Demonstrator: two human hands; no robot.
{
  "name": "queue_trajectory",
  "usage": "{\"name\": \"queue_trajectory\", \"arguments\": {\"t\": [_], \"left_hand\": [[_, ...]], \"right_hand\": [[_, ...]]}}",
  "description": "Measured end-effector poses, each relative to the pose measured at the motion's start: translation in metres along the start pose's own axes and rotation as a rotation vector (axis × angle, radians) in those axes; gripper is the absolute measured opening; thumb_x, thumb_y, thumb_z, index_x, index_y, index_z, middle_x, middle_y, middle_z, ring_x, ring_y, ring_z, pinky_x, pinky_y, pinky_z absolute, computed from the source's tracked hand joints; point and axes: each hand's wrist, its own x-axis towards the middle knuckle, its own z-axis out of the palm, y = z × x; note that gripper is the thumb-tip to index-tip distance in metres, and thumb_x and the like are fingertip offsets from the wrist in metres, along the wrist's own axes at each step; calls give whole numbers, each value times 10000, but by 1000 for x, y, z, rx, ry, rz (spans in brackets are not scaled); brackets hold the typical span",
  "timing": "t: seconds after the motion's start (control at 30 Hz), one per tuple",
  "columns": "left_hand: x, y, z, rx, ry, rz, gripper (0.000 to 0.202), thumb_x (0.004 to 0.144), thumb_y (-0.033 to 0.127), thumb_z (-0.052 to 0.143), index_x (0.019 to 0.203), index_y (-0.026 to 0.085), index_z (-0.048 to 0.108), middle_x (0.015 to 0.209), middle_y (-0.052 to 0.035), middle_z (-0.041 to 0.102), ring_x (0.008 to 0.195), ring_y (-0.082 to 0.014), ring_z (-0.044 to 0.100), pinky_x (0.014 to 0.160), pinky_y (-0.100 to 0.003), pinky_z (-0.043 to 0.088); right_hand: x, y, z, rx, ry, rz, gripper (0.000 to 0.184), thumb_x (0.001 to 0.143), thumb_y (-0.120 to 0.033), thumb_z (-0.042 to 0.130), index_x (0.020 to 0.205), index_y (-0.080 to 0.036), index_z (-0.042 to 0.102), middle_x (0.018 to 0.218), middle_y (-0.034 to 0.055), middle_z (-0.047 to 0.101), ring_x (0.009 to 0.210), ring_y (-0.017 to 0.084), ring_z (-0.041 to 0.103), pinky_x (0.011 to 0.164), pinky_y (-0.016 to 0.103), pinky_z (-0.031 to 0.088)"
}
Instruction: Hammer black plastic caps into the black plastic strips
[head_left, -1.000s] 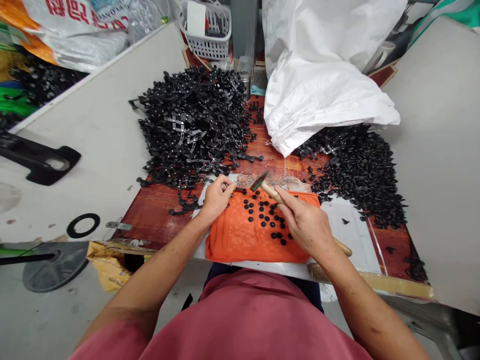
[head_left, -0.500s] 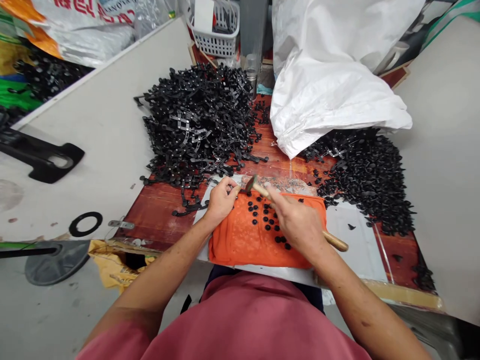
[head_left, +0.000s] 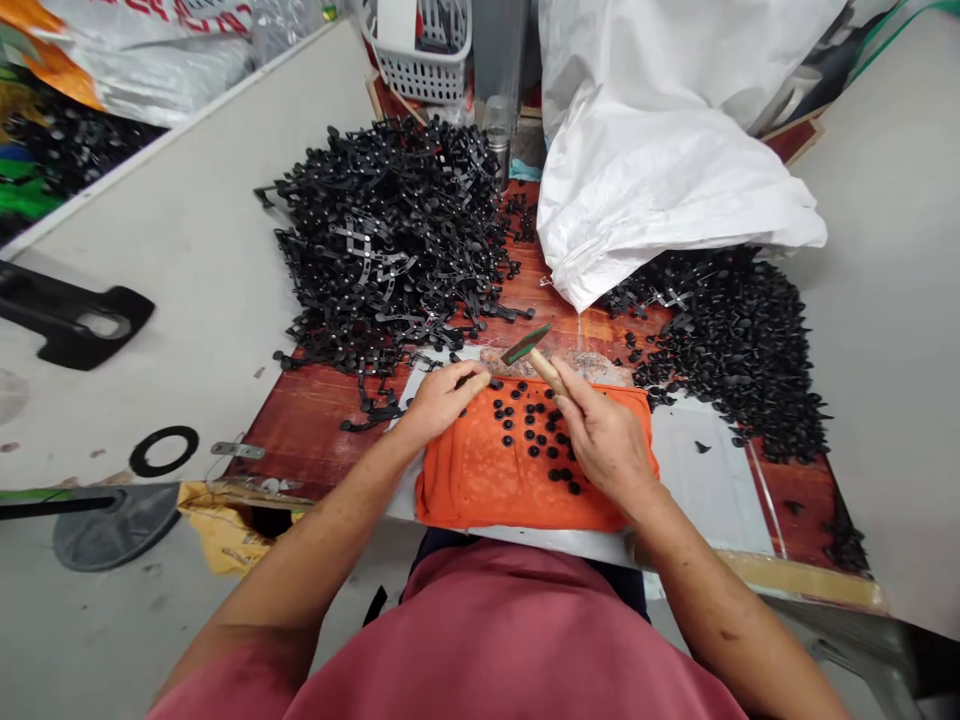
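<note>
My right hand (head_left: 604, 435) is wrapped round the wooden handle of a hammer (head_left: 551, 372). The hammer's dark, green-tinged head is raised over the far edge of a folded orange cloth (head_left: 480, 490). My left hand (head_left: 439, 405) is closed in a pinch at the cloth's far left corner, on a small black plastic part (head_left: 463, 381) mostly hidden by the fingers. Small round black buttons (head_left: 531, 436) lie scattered on the cloth between my hands. Behind the cloth lies a speckled stone slab (head_left: 592, 368), just past the hammer head.
A tall heap of jointed black plastic pieces (head_left: 390, 240) stands at the back left. Small pointed black pieces (head_left: 742, 350) are piled at the right, partly under a white sack (head_left: 667, 190). A white basket (head_left: 424, 75) sits at the back. Pale panels (head_left: 202, 250) flank the red-brown table.
The hammer head has lifted from beside my left fingertips, up and to the right, and turned. My left hand stays at the cloth's corner, still pinching. The view has shifted slightly.
</note>
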Motion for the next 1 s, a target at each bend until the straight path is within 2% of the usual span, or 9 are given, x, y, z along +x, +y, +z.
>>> {"name": "queue_trajectory", "arguments": {"t": [0.1, 0.2, 0.27, 0.4, 0.5, 0.67, 0.77, 0.87, 1.0], "left_hand": [[0, 5, -1, 132, -20, -15, 181, 865, 325, 636, 986, 230, 732, 984, -15, 763, 835, -192, 655, 799, -291, 479], [-2, 9, 0, 269, 2, -8, 178, 875, 310, 625, 998, 228, 722, 976, -37, 752, 831, -206, 644, 794, -309, 476], [-3, 10, -1, 277, 25, -21, 174, 874, 319, 624, 988, 221, 710, 939, -33, 740, 811, -201, 635, 770, -303, 468], [-1, 7, -4, 146, 91, -122, 207, 887, 366, 581, 969, 213, 694, 770, 21, 681, 669, -159, 575, 641, -266, 407], [3, 7, -5, 147, 120, -153, 233, 880, 378, 568, 973, 212, 701, 694, 37, 633, 610, -149, 527, 600, -267, 355], [3, 7, 0, 148, 106, -135, 218, 880, 367, 562, 935, 203, 695, 822, 4, 698, 689, -159, 563, 646, -271, 377], [3, 6, 3, 156, 97, -128, 221, 888, 367, 564, 945, 199, 696, 862, -12, 711, 716, -168, 580, 666, -276, 392], [2, 4, 5, 193, 110, -125, 208, 895, 356, 571, 949, 204, 703, 889, -23, 727, 735, -179, 596, 685, -284, 410], [0, 6, 6, 249, 121, -111, 196, 911, 345, 577, 944, 214, 719, 886, -28, 747, 760, -194, 626, 713, -293, 432]], "right_hand": [[-7, 7, -7, 94, 9, 32, 520, 1061, -330, 447, 1580, -310, 461, 1268, 63, 758, 1045, 245, 745, 883, 356, 570], [-20, 16, -13, 139, -20, 72, 509, 1058, -345, 448, 1563, -305, 488, 1261, 67, 760, 1082, 257, 735, 927, 386, 570], [-30, 22, -16, 165, -35, 96, 507, 1058, -355, 441, 1561, -315, 490, 1259, 57, 761, 1068, 249, 738, 930, 385, 572], [-48, 33, -19, 186, -4, 165, 492, 1041, -386, 475, 1528, -348, 530, 1237, 21, 774, 962, 228, 760, 814, 344, 586], [-55, 39, -18, 168, 9, 189, 485, 1032, -406, 490, 1511, -360, 549, 1194, 10, 789, 897, 223, 768, 747, 329, 576], [-57, 42, -11, 168, 5, 178, 481, 1033, -399, 494, 1510, -369, 549, 1153, 14, 800, 886, 221, 768, 739, 318, 569], [-57, 42, -8, 177, -10, 171, 484, 1042, -397, 487, 1524, -375, 528, 1225, 21, 779, 942, 223, 765, 793, 327, 579], [-57, 42, -7, 181, -22, 171, 492, 1044, -391, 486, 1535, -366, 515, 1289, 31, 753, 1007, 228, 759, 857, 340, 584], [-55, 39, -8, 162, -46, 167, 495, 1043, -367, 484, 1536, -354, 517, 1254, 39, 768, 1010, 235, 762, 870, 350, 592]]}}
